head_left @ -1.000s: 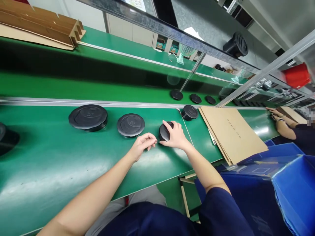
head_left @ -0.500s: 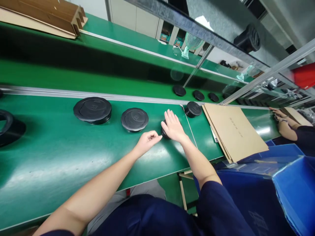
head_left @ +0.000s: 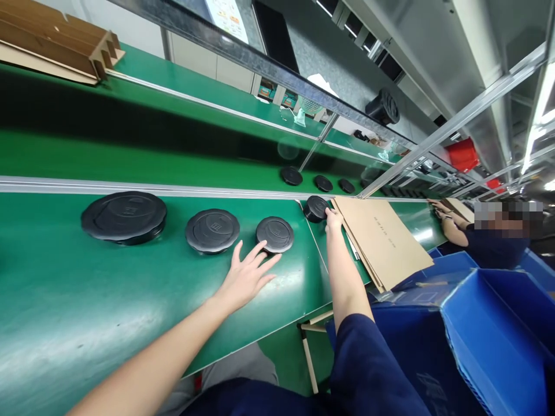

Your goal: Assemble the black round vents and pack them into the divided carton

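Observation:
On the green worktop (head_left: 147,300) stand several black round lidded parts with wavy rims. My left hand (head_left: 245,276) is open, fingers spread, its fingertips at the near edge of one black round part (head_left: 274,233). I cannot tell whether they touch it. My right hand (head_left: 334,221) is closed on the side of a smaller black round part (head_left: 315,208), beside a seam in the worktop. Left of my hands sit another black round part (head_left: 212,230) and a wider one (head_left: 125,216).
Brown cardboard sheets (head_left: 384,240) lie right of my right hand. Blue boxes (head_left: 494,323) stand at the right front. Smaller black discs (head_left: 291,175) lie on the green belt (head_left: 208,167) behind the metal rail. A co-worker's arm (head_left: 453,231) reaches in at far right.
My right hand has left the middle part and moved right to the smaller part by the seam. My left hand has opened and spread its fingers. The view has shifted right.

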